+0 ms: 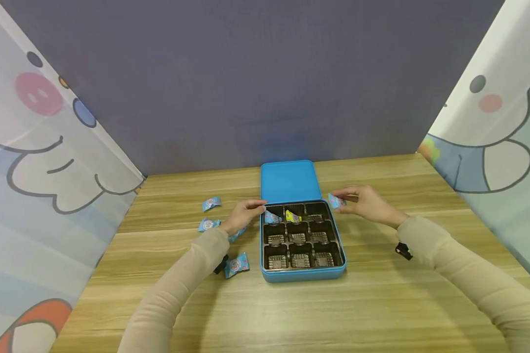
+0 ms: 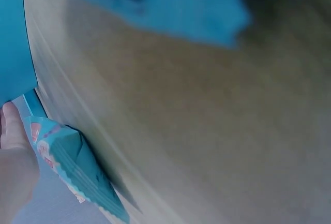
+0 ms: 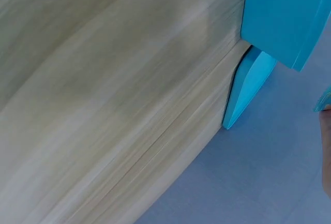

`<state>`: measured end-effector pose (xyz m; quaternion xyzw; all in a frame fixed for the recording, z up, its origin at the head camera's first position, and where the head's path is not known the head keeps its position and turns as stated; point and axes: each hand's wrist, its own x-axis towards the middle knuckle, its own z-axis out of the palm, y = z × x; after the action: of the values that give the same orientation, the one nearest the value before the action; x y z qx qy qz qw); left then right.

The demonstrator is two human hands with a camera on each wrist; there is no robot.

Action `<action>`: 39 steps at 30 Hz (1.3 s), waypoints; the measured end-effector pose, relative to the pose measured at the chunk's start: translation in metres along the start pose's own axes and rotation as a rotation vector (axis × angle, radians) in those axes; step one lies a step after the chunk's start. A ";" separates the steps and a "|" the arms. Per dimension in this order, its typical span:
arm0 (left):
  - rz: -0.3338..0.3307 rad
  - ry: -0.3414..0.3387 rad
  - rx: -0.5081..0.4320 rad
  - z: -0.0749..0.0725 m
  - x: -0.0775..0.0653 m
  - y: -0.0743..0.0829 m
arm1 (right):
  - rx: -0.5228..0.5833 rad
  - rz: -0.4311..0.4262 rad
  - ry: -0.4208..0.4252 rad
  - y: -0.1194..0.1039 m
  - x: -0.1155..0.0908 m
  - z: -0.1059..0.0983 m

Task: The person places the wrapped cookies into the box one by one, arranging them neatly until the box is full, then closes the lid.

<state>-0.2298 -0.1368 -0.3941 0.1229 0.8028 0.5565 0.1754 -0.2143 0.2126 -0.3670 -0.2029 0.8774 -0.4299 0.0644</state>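
Observation:
A blue tin (image 1: 302, 276) with a black compartment tray lies in front of me. Its back row holds a blue-wrapped candy (image 1: 272, 217) on the left and a yellow-wrapped candy (image 1: 293, 216) in the middle. Beyond the tin's back right corner, my right hand (image 1: 369, 204) pinches another blue-wrapped candy (image 1: 336, 201) between thumb and fingers. The right wrist view catches only a finger (image 3: 326, 144) and a bit of that wrapper at its edge. My left hand (image 1: 242, 216) reaches the tin's back left corner, fingers extended along the rim, with no candy in it.
The open lid (image 1: 288, 179) lies flat behind the tin. Several blue-wrapped candies, such as one at the back (image 1: 211, 203) and one nearer me (image 1: 237, 265), are scattered left of the tin, around the left forearm. A grey panel (image 1: 265, 88) stands behind the wooden table (image 1: 282, 318).

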 end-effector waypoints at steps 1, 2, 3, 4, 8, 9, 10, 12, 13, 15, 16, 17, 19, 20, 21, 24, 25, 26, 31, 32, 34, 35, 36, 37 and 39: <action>0.001 0.003 -0.004 0.000 0.001 -0.002 | 0.004 0.005 -0.004 -0.001 0.001 0.001; 0.002 0.007 -0.006 0.000 0.003 -0.004 | 0.008 0.007 -0.008 -0.001 0.001 0.001; 0.003 0.009 -0.011 0.000 0.005 -0.008 | 0.015 0.010 -0.013 -0.002 0.002 0.002; 0.007 0.013 -0.012 0.000 0.007 -0.011 | 0.019 0.014 -0.016 -0.002 0.002 0.003; 0.030 0.014 0.002 0.000 0.016 -0.025 | 0.026 0.017 -0.018 -0.003 0.004 0.006; 0.036 0.013 0.002 0.001 0.017 -0.027 | 0.025 0.016 -0.017 -0.003 0.004 0.006; 0.042 0.014 0.005 0.001 0.018 -0.028 | 0.026 0.015 -0.017 -0.004 0.005 0.007; 0.054 0.014 0.005 0.001 0.018 -0.030 | 0.032 0.011 -0.019 -0.006 0.007 0.009; 0.059 0.015 0.005 0.001 0.017 -0.030 | 0.032 0.009 -0.021 -0.007 0.008 0.010; 0.061 0.019 0.000 0.000 0.018 -0.030 | 0.043 0.003 -0.027 -0.008 0.011 0.012; 0.061 0.021 0.001 0.000 0.017 -0.030 | 0.051 0.000 -0.031 -0.009 0.012 0.013; 0.059 0.022 0.002 0.000 0.017 -0.030 | 0.056 -0.002 -0.035 -0.009 0.014 0.014; 0.055 0.025 0.009 0.000 0.017 -0.030 | 0.068 -0.005 -0.043 -0.010 0.016 0.017; 0.050 0.026 0.008 0.001 0.018 -0.030 | 0.075 -0.006 -0.046 -0.010 0.018 0.018; 0.047 0.025 0.010 0.001 0.018 -0.030 | 0.079 -0.008 -0.048 -0.011 0.019 0.020; 0.041 0.021 0.004 0.000 0.018 -0.030 | 0.087 -0.008 -0.051 -0.012 0.021 0.023; 0.041 0.020 -0.002 0.000 0.018 -0.030 | 0.088 -0.011 -0.053 -0.012 0.022 0.024; 0.041 0.019 -0.008 0.000 0.018 -0.030 | 0.090 -0.008 -0.055 -0.012 0.023 0.026; 0.044 0.014 -0.022 0.000 0.019 -0.031 | 0.086 -0.002 -0.066 -0.013 0.025 0.032; 0.043 0.014 -0.021 0.000 0.019 -0.032 | 0.082 -0.001 -0.065 -0.013 0.025 0.033; 0.038 0.018 -0.018 0.000 0.019 -0.032 | 0.072 -0.015 -0.067 -0.013 0.026 0.035; 0.039 0.021 -0.015 0.000 0.019 -0.032 | 0.064 -0.023 -0.067 -0.013 0.026 0.036; 0.043 0.022 -0.008 0.000 0.019 -0.031 | 0.056 -0.031 -0.066 -0.012 0.026 0.038; 0.044 0.023 -0.007 0.000 0.019 -0.031 | 0.050 -0.039 -0.066 -0.012 0.026 0.038; 0.050 0.025 -0.004 0.000 0.019 -0.031 | 0.034 -0.051 -0.068 -0.011 0.027 0.040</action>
<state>-0.2471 -0.1407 -0.4261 0.1355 0.8006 0.5636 0.1517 -0.2240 0.1664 -0.3817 -0.2385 0.8618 -0.4391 0.0870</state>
